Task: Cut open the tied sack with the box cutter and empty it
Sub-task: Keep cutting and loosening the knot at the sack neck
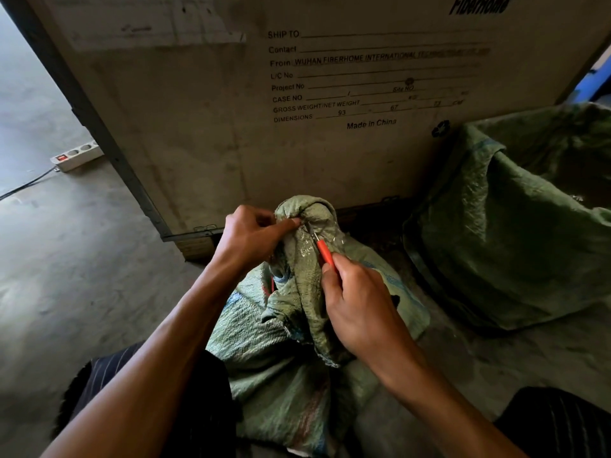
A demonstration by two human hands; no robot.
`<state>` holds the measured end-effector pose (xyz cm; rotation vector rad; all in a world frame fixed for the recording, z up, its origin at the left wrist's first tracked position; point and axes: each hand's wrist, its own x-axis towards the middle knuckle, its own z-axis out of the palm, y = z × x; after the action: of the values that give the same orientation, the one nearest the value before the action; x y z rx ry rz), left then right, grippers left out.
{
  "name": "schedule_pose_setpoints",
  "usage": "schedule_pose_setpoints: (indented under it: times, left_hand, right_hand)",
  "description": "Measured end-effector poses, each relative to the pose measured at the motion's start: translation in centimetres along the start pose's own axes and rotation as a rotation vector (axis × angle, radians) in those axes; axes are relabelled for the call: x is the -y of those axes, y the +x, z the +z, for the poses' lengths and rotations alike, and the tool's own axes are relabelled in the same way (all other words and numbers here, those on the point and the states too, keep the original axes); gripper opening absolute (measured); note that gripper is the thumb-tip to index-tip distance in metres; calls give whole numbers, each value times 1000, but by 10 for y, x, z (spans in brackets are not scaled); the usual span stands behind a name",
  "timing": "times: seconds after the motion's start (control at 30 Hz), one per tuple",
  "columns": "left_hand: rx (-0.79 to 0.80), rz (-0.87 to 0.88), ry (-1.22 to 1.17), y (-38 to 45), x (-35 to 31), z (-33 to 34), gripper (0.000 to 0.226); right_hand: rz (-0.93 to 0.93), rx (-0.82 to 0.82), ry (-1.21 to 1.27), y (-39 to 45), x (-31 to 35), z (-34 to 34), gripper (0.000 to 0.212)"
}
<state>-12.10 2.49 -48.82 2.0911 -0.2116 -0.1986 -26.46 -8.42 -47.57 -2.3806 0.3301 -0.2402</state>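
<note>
A green woven sack [284,352] stands on the floor between my knees, its neck bunched and wrapped in clear tape near the top. My left hand [254,236] pinches the gathered neck from the left, fingertips on the knot. My right hand [357,309] grips a red-handled box cutter [323,251]. Its blade tip lies against the taped neck just right of my left fingertips. The sack's contents are hidden.
A large printed shipping crate [264,127] stands right behind the sack. A second green sack [515,239], open at the top, sits to the right. A white power strip [75,156] with its cable lies on the concrete floor at far left.
</note>
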Motion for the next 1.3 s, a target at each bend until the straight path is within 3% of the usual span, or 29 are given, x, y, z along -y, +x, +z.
schedule_pose_setpoints:
  times: [0.37,0.63,0.8,0.9,0.97,1.03,1.1,1.23,1.3]
  left_hand:
    - [-109,149,73,1,7,9,36]
    - [-148,144,91,2,12,19,43]
    - [-156,135,103,1,12,24,42]
    - [-211,119,112,6,14,18,47]
    - [-206,119,83,9,15,13,47]
    - [-145,121,36,4,10,14,42]
    - [-70,148,-35,-5,2,20,36]
    - [130,245,-164,-21,-5,28,26]
    - [211,270,-160,-22,-2,23,41]
  right_hand:
    - [127,187,-73,1,-6,-14,28]
    - [240,310,-39,4,-14,-27,28]
    - [215,337,-69,6,-21,-34,29]
    - [182,333,215,10,-30,-40,27]
    - [113,205,441,15,-37,-44,22]
    - [72,-64,429,21,-45,-41,15]
    - [101,-205,417,24,-50,-31,31]
    - [104,-191,607,30,-54,-12,50]
    - [61,-193,616,31,-56,-13,50]
